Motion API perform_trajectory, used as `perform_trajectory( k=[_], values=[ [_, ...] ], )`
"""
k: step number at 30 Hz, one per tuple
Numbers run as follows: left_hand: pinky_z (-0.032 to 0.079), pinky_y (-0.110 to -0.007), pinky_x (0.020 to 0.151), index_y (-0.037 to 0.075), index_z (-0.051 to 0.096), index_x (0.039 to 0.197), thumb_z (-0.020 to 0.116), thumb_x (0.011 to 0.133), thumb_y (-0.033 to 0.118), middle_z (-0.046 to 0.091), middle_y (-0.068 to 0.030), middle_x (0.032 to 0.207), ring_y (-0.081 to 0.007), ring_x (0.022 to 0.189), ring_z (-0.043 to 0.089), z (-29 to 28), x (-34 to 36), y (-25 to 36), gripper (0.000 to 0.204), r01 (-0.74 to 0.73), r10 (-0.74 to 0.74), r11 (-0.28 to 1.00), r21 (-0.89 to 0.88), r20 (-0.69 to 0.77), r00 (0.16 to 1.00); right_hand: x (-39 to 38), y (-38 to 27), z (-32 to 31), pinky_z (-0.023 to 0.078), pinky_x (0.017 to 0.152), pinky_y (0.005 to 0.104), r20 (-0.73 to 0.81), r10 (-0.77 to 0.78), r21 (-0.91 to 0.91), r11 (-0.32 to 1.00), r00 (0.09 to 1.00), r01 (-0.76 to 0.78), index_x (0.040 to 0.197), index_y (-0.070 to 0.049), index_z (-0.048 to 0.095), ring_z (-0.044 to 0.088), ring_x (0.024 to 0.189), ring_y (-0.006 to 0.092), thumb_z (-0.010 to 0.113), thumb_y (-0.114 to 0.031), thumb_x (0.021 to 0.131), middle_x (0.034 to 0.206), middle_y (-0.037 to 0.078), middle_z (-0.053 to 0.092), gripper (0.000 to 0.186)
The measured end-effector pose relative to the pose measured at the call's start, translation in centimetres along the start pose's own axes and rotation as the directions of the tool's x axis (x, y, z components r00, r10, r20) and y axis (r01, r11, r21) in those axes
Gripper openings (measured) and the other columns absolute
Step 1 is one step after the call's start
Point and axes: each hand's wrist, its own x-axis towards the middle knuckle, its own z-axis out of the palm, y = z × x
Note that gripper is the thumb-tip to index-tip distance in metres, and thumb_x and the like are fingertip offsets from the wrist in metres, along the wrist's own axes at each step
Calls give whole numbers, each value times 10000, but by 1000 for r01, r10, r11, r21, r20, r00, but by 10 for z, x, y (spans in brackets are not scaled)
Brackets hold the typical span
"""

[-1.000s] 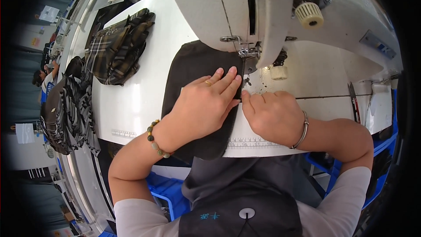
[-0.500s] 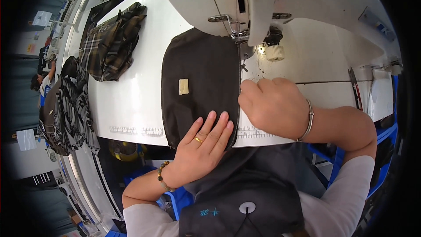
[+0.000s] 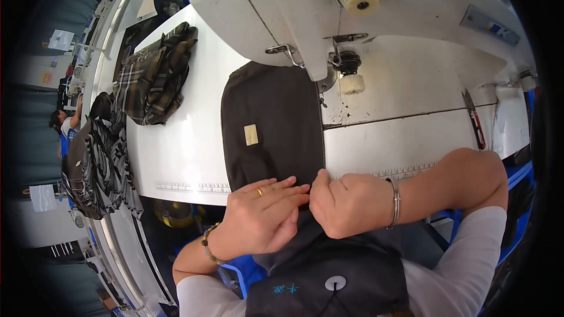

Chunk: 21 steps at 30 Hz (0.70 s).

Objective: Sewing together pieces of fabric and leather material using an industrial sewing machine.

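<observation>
One white worktop [image 3: 399, 148] carries a sewing machine [image 3: 264, 23] and, reaching under its head, a dark cloth panel [image 3: 276, 117]. The panel lies ahead of the left hand [image 3: 262, 214] and right hand [image 3: 351, 202], long axis running from machine toward the person. Left hand lies over the near end; grip cannot be told. Right hand, nearer the long right edge, is curled at the near corner; any pinch is hidden.

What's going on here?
Someone handles dark cloth at a sewing machine. The left hand, fingers extended, and right hand, curled, are close together at the cloth's near right corner; their exact grip is hidden. The cloth's far end reaches under the machine's head. Plaid cloth lies at the table's left.
</observation>
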Motion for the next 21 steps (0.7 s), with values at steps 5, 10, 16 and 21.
perform_trajectory(
  k=[5, 10, 16, 21],
  values=[
    [397, -478, 1077, 107, 628, 1292, 668, 847, 167, 563, -108, 1410, -330, 1326, 512, 13, 17, -14, 451, -13, -2, 985, 172, 85, 996, -3, -6, -6, 462, 427, 274, 57, 11, 43, 999, 998, -14, 800, 127, 689, 600, 494, 208, 601, -177, 654, 775, 340, 661, 349],
    [298, -573, 1114, 185, 631, 1323, 677, 861, 209, 534, -81, 1442, -316, 1348, 492, 26, 21, -29, 465, -31, -2, 956, 291, 111, 994, -3, -1, 1, 497, 430, 300, 52, 91, 9, 996, 995, -91, 816, 175, 669, 629, 502, 231, 607, -166, 654, 810, 405, 640, 383],
    [315, -601, 1087, 176, 635, 1300, 691, 871, 248, 552, -64, 1402, -300, 1355, 476, 19, 40, -49, 439, -25, 5, 965, 262, 73, 997, -2, 12, 11, 488, 383, 316, 23, 166, -27, 986, 986, -165, 820, 187, 656, 630, 489, 224, 632, -146, 642, 838, 434, 631, 379],
    [346, -601, 1062, 154, 642, 1280, 730, 839, 265, 568, -78, 1377, -315, 1300, 519, 19, 55, -61, 463, -31, 27, 963, 267, 19, 999, -1, 20, 16, 477, 368, 315, 23, 186, -61, 981, 982, -185, 812, 191, 653, 626, 483, 224, 634, -132, 627, 855, 444, 627, 372]
  ],
)
